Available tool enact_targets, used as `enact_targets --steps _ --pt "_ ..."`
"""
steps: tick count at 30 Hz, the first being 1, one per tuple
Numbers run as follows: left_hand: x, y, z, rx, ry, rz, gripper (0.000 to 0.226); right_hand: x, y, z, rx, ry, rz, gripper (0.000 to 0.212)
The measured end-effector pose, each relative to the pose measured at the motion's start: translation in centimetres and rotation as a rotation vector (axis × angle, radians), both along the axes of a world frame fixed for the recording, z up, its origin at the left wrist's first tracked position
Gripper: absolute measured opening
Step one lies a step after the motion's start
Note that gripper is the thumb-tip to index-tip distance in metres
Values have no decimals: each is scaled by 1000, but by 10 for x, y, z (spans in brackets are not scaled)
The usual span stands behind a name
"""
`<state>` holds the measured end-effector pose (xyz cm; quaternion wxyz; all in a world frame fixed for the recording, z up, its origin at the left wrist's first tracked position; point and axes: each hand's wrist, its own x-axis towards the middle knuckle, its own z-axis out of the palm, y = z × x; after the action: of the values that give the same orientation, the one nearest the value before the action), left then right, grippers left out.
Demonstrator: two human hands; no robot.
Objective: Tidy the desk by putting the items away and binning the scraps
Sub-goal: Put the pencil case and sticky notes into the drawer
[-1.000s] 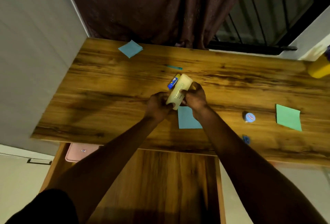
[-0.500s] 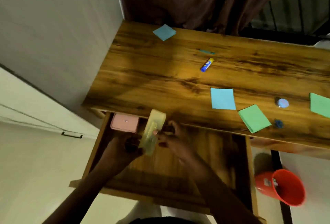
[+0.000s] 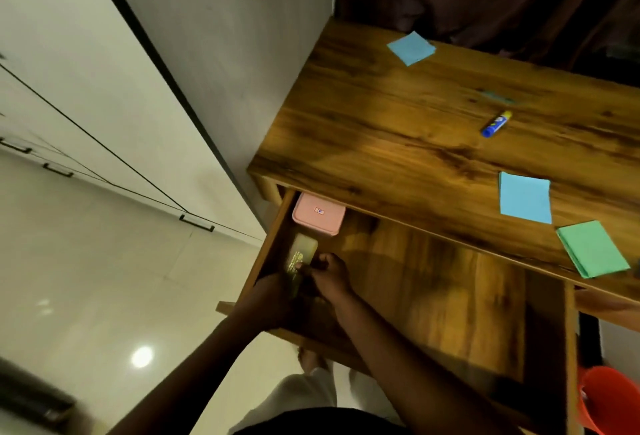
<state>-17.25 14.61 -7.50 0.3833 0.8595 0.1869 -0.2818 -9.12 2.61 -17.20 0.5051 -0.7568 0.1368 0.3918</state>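
Yellow case point(image 3: 300, 254) in drawer point(image 3: 433, 278), gripped w/ L hand point(image 3: 277, 294), R hand point(image 3: 329, 275).

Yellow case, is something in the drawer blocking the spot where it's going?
Nothing visible does. The left hand and right hand hold the yellow case low at the left side of the drawer, over bare wood. The pink box sits just behind it, out of the way.

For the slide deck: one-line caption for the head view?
Left hand and right hand hold a yellow case in the open drawer near a pink box; glue stick lies on the desk.
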Motion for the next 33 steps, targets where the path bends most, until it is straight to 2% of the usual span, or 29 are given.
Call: enact_targets --steps 13,28,33 --pt "11 2 -19 79 61 -33 35 6 9 17 -191 -135 74 50" --pt "17 10 -15 91 1 -34 30 9 0 20 -68 -78 -24 38" --pt "26 -3 12 101 -100 -36 45 18 -16 34 -58 -83 -69 20"
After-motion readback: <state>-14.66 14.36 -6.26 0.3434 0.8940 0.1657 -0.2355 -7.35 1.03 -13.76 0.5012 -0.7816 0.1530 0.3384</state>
